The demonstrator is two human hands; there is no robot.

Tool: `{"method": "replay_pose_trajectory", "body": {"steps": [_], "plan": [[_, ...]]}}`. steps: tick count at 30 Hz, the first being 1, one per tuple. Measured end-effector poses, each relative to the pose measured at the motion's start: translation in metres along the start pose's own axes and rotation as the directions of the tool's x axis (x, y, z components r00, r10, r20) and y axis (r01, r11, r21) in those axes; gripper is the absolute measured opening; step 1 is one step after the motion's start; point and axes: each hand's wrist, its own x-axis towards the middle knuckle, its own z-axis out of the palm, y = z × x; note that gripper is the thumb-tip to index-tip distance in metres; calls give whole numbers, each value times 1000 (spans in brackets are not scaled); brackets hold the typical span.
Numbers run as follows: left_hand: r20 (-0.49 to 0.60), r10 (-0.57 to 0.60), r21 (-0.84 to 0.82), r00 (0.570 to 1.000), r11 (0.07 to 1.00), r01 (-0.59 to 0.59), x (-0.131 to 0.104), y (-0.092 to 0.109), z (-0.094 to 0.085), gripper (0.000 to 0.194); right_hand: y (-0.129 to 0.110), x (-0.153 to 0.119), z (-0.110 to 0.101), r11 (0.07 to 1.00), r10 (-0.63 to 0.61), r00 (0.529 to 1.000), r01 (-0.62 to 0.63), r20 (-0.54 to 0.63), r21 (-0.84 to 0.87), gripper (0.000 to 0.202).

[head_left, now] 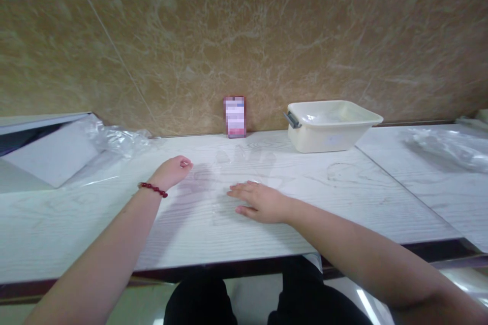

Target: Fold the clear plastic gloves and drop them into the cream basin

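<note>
My left hand [173, 171], with a red bead bracelet [153, 189] on the wrist, is just above the white wood-grain table [183, 244]. Its fingers curl in to a pinch, and whatever they hold, if anything, is too small to make out. Palm down on the tabletop lies my right hand [263, 202], fingers stretched out and pointing left. A thin, clear plastic film [247, 160] lies flat beyond and partly beside the right hand; its outline is faint.
A phone [235, 117] with a blurred screen leans on the marble wall. To its right stands a cream plastic bin [324, 134] with a grey handle. An open white box [53, 155] and crumpled clear plastic [127, 141] are at the left, more clear plastic [453, 147] at the far right.
</note>
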Motion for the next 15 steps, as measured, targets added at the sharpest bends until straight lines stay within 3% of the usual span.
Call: {"method": "replay_pose_trajectory", "body": {"steps": [3,8,15], "plan": [[-12,3,-27,1000,1000,-3,1,-2,13,45,-2,-1,-3,1000,-1,999,2,49,-18,46],[-38,112,-33,993,993,-113,0,0,28,51,-5,-2,-6,999,5,987,2,159,-41,49],[-97,221,-13,970,975,-224,1,1,35,32,-1,-1,-3,1000,2,997,-1,78,-13,48]]}}
